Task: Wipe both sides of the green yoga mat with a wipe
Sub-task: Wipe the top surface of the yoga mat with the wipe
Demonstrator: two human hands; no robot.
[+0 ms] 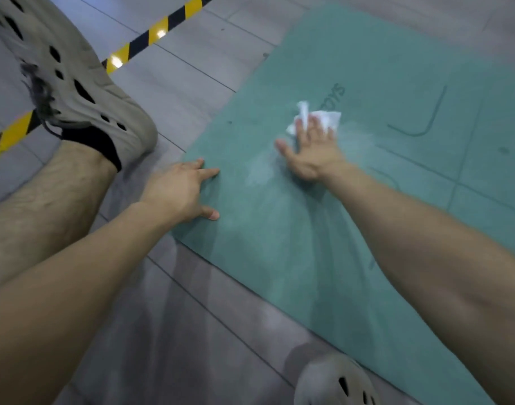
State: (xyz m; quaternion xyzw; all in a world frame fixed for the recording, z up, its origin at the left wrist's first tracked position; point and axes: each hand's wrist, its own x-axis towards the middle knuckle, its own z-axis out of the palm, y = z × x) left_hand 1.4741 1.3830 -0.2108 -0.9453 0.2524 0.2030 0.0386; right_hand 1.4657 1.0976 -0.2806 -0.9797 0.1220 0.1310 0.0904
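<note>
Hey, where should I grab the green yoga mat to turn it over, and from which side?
Probably the near corner of the green yoga mat, coming in low from the tile floor on the left. The mat lies flat, so only its thin edge offers a lip, and the left hand rests right there.

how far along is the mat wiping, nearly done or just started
Looks early. Done: one pale damp streak beside the right hand. In hand: the right hand presses the wipe on the green mat while the left hand rests on its edge. Left: most of this side, then the underside.
</note>
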